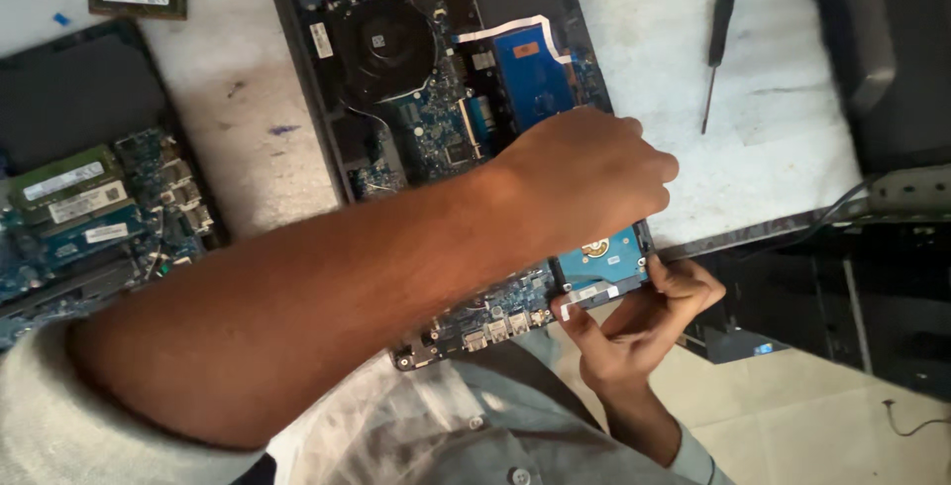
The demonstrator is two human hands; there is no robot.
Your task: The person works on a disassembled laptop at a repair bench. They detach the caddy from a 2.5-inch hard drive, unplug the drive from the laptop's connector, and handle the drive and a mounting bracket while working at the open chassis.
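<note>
At the near right corner of the opened laptop (396,99), our left hand (584,178) presses half-closed on the hard drive (602,255) while our right hand (649,312) pinches its edge, so we risk straining its connector.

Light: soft, even, from above; bench surface (693,99) bright, near washed out. Right edge falls to deep shadow. Left forearm (297,297) motion-blurred and soft, close to lens. Board detail fairly sharp. Mild distortion at frame edges.
</note>
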